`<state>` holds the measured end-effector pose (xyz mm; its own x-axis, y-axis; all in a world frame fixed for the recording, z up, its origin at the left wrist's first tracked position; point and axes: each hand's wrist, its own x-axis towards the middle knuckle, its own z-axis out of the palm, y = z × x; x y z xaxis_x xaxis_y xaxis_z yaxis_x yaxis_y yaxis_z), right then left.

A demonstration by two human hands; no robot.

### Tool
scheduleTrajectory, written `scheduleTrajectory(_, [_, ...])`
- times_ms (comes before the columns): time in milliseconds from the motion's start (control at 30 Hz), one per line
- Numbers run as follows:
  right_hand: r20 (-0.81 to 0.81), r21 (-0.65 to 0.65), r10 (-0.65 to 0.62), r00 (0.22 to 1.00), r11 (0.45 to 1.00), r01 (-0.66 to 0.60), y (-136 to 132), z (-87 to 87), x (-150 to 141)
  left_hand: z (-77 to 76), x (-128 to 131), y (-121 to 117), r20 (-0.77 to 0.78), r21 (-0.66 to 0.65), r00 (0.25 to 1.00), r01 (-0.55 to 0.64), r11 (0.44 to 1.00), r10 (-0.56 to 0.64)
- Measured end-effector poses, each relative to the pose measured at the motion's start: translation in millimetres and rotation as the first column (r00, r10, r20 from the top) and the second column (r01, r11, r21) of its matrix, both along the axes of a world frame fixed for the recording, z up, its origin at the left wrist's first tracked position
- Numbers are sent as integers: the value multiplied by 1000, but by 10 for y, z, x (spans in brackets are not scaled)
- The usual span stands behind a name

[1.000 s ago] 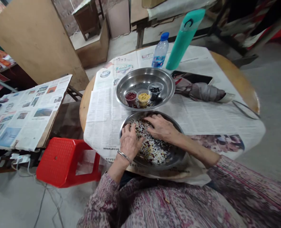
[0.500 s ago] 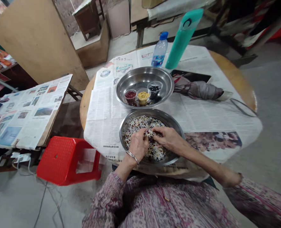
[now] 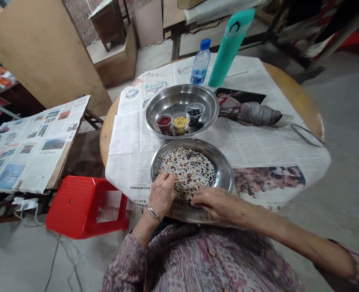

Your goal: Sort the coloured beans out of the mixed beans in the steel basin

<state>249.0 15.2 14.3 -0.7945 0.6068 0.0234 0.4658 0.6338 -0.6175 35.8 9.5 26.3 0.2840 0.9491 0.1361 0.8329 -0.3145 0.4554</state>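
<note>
A steel basin (image 3: 229,172) in front of me holds a speckled mix of white grains and red, yellow and black beans (image 3: 189,166). My left hand (image 3: 161,194), with a silver bangle at its wrist, is at the basin's left near side, fingers curled together over the rim and touching the mix. Along the near right side, my right hand (image 3: 215,202) has its bent fingers down at the mix's edge. Whatever lies under either hand's fingertips is hidden. Just beyond, a second steel basin (image 3: 173,99) contains cups of red beans (image 3: 164,121), yellow beans (image 3: 180,121) and black beans (image 3: 194,112).
Newspaper (image 3: 131,142) covers the round table. Behind the basins stand a water bottle (image 3: 201,65) and a tall teal bottle (image 3: 231,48). A folded grey umbrella (image 3: 252,112) and a dark phone (image 3: 243,95) lie at the right. A red stool (image 3: 73,207) is left.
Both hands have parted and drawn back from the basin's middle toward its near rim, left hand to the left. The clump between their fingers is no longer visible; more of the mix shows.
</note>
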Motion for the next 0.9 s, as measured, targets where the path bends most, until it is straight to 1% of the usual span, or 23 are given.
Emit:
scheduleTrajectory(67, [26,33,48,999,998,-49,12,9,-92,-55,9,-48,19,26,1000,10,1000,-10])
scheduleTrajectory(133, [51,104,17,999,994,-22,89,-2,-178,-106,12,-70,42,53,999,0,999,-2])
scheduleTrajectory(233, [53,236,-124,991,966,108,282,-41,-229,-161,10,-77,56,94,998,-6,996,1])
scheduleTrajectory(333, [-15,360,-286,958,893,272,454,-59,-165,-175,7,-76,96,142,995,-10,990,-3])
scheduleTrajectory(433, [-135,402,-370,919,827,392,494,-64,-43,-121,3,-50,173,170,985,-42,985,12])
scheduleTrajectory(500, [-197,394,-412,890,798,457,443,-91,28,-49,5,14,164,159,986,-63,985,36])
scheduleTrajectory(533, [-228,386,-440,869,778,495,403,-115,52,-8,13,66,122,142,991,-69,987,52])
scheduleTrajectory(600, [-300,357,-501,812,730,583,315,-179,69,69,51,211,-19,90,996,-85,992,87])
scheduleTrajectory(667, [-363,310,-551,751,689,655,241,-241,49,121,132,396,-174,23,977,-124,992,126])
scheduleTrajectory(733, [-417,249,-591,691,657,712,197,-278,10,135,256,583,-265,-50,957,-137,989,119])
scheduleTrajectory(800, [-473,178,-619,627,630,756,179,-282,-26,116,406,731,-295,-93,951,-121,988,89])
scheduleTrajectory(900, [-546,81,-646,533,593,801,167,-257,-46,57,620,836,-293,-81,956,-53,995,27])
